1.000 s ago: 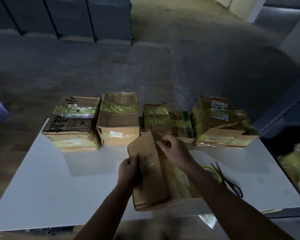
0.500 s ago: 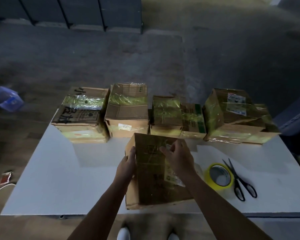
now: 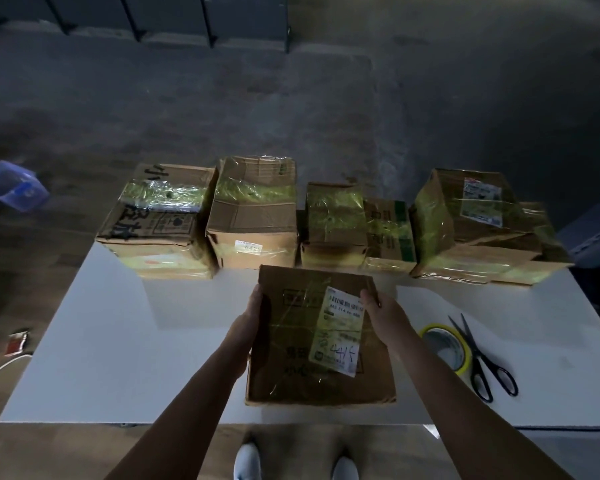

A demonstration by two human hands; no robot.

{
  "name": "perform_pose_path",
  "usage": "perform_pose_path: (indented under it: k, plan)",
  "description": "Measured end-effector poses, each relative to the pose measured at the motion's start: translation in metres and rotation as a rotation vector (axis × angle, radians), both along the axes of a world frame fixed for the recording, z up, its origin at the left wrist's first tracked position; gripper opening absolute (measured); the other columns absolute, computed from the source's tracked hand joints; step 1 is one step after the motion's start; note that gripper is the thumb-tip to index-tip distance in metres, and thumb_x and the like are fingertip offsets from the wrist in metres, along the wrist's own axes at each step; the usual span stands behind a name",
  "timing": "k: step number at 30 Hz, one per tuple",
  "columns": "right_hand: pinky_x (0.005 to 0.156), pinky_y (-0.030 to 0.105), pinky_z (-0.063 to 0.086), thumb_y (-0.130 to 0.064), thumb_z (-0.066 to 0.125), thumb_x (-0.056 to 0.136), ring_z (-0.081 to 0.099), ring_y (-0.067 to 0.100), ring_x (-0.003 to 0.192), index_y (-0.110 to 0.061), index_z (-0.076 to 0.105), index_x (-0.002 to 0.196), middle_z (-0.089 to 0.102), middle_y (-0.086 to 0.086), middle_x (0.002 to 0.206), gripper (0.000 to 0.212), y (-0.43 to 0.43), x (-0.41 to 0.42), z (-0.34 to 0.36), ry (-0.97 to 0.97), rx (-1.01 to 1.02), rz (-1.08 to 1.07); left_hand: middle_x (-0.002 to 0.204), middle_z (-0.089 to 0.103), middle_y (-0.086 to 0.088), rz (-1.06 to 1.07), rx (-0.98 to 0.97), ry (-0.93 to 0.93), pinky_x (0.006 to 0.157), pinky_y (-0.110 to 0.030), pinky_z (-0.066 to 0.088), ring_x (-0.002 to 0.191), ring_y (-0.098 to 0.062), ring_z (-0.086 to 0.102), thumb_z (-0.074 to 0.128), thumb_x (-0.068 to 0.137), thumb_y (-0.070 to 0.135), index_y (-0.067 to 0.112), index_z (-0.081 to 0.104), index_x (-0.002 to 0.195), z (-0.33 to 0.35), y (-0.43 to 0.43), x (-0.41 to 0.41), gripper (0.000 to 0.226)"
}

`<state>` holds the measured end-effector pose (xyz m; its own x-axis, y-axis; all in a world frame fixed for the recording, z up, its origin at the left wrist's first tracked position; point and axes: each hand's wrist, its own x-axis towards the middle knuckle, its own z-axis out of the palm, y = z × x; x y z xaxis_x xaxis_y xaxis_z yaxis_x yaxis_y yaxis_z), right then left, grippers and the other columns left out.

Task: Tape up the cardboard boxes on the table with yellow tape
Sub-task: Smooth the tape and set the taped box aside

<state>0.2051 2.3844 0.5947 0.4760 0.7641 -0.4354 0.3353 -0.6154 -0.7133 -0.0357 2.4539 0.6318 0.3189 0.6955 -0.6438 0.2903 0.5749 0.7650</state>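
Note:
A flat cardboard box [image 3: 291, 362] with a white shipping label lies on the white table [image 3: 118, 341] in front of me. My left hand [image 3: 250, 317] grips its left edge near the far corner. My right hand [image 3: 383, 311] grips its right edge, thumb on the label. A roll of yellow tape [image 3: 445, 348] lies on the table just right of the box. Along the far edge stands a row of several cardboard boxes [image 3: 253, 216] wrapped in yellow tape.
Black-handled scissors [image 3: 482, 358] lie right of the tape roll. A blue plastic bin [image 3: 11, 185] sits on the floor at the far left. A cable and a small red item [image 3: 16, 341] lie on the floor left of the table.
The box was tilted up in my hands a second ago and now lies flat with its label side up. My right hand has shifted from the top face to the right edge.

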Motion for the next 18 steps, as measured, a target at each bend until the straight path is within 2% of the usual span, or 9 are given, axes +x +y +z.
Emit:
perform_pose_path:
  k: [2,5,8,10,12,15,16,18]
  plan:
    - [0.061,0.03,0.041,-0.043,0.034,0.101,0.059,0.022,0.075,-0.011,0.063,0.102,0.064,0.008,0.084,0.043,0.0,0.002,0.001,-0.054,0.023,-0.012,0.111,0.071,-0.008,-0.033,0.025,-0.027,0.103,-0.055,0.042,0.109,-0.028,0.065,0.03,0.088,0.075,0.018,0.065,0.116,0.003,0.002,0.0,0.072]
    - [0.07,0.035,0.045,-0.043,0.032,0.102,0.06,0.028,0.079,-0.01,0.064,0.093,0.063,0.01,0.08,0.047,-0.003,0.004,0.005,-0.036,0.045,-0.079,0.118,0.068,-0.008,-0.054,0.056,-0.079,0.106,-0.057,0.038,0.114,-0.029,0.062,0.036,0.087,0.074,0.018,0.062,0.121,0.008,0.002,0.0,0.071]
    - [0.087,0.045,0.051,-0.055,0.03,0.099,0.063,0.034,0.094,-0.005,0.064,0.108,0.066,0.018,0.099,0.061,-0.002,0.009,0.02,0.186,0.089,-0.294,0.122,0.066,-0.009,0.001,0.083,-0.143,0.107,-0.057,0.037,0.116,-0.029,0.06,0.035,0.083,0.075,0.02,0.06,0.125,0.015,0.001,-0.002,0.073]
    - [0.094,0.053,0.049,-0.062,0.03,0.095,0.061,0.036,0.103,-0.007,0.06,0.117,0.064,0.019,0.11,0.067,0.002,0.011,0.033,0.308,0.116,-0.365,0.129,0.061,-0.012,0.102,0.059,-0.17,0.109,-0.057,0.035,0.121,-0.032,0.055,0.033,0.082,0.079,0.018,0.054,0.132,0.018,0.004,-0.006,0.081]
    - [0.09,0.051,0.051,-0.066,0.033,0.093,0.061,0.036,0.105,-0.012,0.059,0.122,0.064,0.018,0.113,0.067,0.005,0.012,0.045,0.411,0.15,-0.373,0.132,0.058,-0.016,0.178,0.042,-0.207,0.108,-0.059,0.035,0.123,-0.035,0.052,0.033,0.079,0.078,0.014,0.052,0.134,0.02,0.008,-0.009,0.086]
    - [0.073,0.037,0.057,-0.064,0.042,0.09,0.069,0.031,0.095,-0.01,0.065,0.114,0.07,0.017,0.107,0.064,0.009,0.016,0.062,0.662,0.18,-0.365,0.13,0.057,-0.022,0.266,0.047,-0.268,0.106,-0.061,0.037,0.123,-0.04,0.051,0.036,0.083,0.076,0.009,0.054,0.131,0.028,0.014,-0.013,0.085]
    - [0.076,0.038,0.058,-0.065,0.046,0.087,0.07,0.03,0.095,-0.009,0.066,0.114,0.071,0.016,0.108,0.065,0.01,0.018,0.067,0.698,0.16,-0.34,0.129,0.056,-0.024,0.275,0.047,-0.289,0.105,-0.062,0.037,0.123,-0.042,0.051,0.037,0.085,0.075,0.008,0.055,0.13,0.031,0.014,-0.013,0.083]
    - [0.094,0.045,0.052,-0.068,0.055,0.081,0.064,0.031,0.109,-0.012,0.062,0.124,0.065,0.012,0.122,0.071,0.011,0.021,0.074,0.666,0.072,-0.264,0.128,0.056,-0.027,0.288,0.04,-0.31,0.103,-0.065,0.038,0.121,-0.045,0.052,0.038,0.088,0.07,0.006,0.056,0.128,0.037,0.012,-0.013,0.078]
